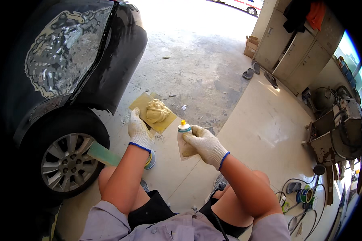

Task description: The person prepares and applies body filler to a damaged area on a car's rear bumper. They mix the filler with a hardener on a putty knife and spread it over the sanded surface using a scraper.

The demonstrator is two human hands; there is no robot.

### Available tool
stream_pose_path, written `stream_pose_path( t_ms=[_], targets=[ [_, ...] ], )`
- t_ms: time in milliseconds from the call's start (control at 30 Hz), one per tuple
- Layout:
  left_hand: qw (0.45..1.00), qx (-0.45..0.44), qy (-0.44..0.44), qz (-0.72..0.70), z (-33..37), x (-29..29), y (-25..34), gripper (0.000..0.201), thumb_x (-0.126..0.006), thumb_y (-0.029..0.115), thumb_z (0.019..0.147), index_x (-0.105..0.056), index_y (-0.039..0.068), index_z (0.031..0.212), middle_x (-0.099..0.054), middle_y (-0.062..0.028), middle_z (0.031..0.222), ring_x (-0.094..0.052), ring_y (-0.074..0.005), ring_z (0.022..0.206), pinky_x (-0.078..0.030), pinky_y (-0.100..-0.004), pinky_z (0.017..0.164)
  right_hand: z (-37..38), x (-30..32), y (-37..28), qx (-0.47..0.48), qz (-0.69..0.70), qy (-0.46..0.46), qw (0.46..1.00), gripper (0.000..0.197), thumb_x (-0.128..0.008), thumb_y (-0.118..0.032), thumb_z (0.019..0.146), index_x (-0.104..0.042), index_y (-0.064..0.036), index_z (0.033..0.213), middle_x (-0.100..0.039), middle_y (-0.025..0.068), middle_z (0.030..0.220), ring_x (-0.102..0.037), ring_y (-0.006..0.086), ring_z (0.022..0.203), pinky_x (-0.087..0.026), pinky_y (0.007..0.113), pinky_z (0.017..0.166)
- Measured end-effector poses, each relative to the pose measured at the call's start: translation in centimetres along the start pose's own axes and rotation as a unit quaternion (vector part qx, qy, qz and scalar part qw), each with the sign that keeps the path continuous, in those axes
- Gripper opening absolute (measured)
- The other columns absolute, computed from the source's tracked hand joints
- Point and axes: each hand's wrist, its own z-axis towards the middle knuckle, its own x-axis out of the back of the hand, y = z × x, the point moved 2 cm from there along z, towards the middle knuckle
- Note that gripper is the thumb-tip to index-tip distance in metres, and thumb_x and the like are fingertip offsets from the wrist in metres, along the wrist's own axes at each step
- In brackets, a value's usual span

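Note:
My left hand (140, 130), in a white knit glove with a blue cuff, grips a flat yellowish board (138, 104). A thick mound of beige putty (157, 111) sits on the board. In my right hand (208, 145), gloved the same way, a white squeeze tube (184, 136) with a blue-green band stands upright, its yellow tip pointing up. Thumb and fingers close around its side. The tube and the board are apart. Below my left forearm, a can (150, 160) is partly hidden.
At left stands a dark car (122, 60) with a bare, sanded patch (68, 48) above its wheel (70, 160). A green strip (102, 153) lies near the tyre. Lockers (287, 52), slippers (248, 73), worn equipment (336, 124), hoses and tape rolls (305, 195) are at right.

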Motion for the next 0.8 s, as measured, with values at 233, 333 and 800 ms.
stream_pose_path(
  t_ms=[233, 333, 800],
  targets=[
    [0.993, -0.058, 0.098, 0.035, -2.6, -2.0, -1.3, 0.047, -0.050, 0.035, 0.105, -0.051, 0.003, 0.140, -0.061, -0.0155, 0.132, -0.065, -0.0311, 0.119, -0.056, -0.0477, 0.101, -0.3, 0.1, -0.4, -0.004, -0.152, 0.073, 0.986, 0.042, -0.063, -0.036, 0.100, -0.067, 0.0013, 0.119, -0.072, 0.0096, 0.096, -0.068, 0.0147, 0.087, -0.053, 0.030, 0.081],
    [0.993, -0.052, 0.094, 0.049, -2.4, -1.9, -1.6, 0.046, -0.054, 0.036, 0.103, -0.053, 0.005, 0.138, -0.063, -0.0136, 0.130, -0.065, -0.0279, 0.116, -0.056, -0.0447, 0.098, -1.2, -0.4, -2.8, -0.014, -0.368, 0.118, 0.922, 0.045, -0.062, -0.046, 0.100, -0.070, -0.0032, 0.110, -0.073, 0.0128, 0.084, -0.072, 0.0241, 0.080, -0.055, 0.036, 0.078],
    [0.971, -0.098, 0.115, 0.183, -2.0, -0.8, -3.7, 0.055, -0.058, 0.042, 0.100, -0.061, -0.001, 0.133, -0.066, -0.0118, 0.122, -0.064, -0.0215, 0.108, -0.053, -0.0334, 0.091, -0.9, -0.4, -3.3, 0.053, -0.594, 0.177, 0.783, 0.051, -0.067, -0.057, 0.092, -0.073, -0.0073, 0.096, -0.072, 0.0175, 0.080, -0.073, 0.0358, 0.083, -0.054, 0.047, 0.076]
  ],
)
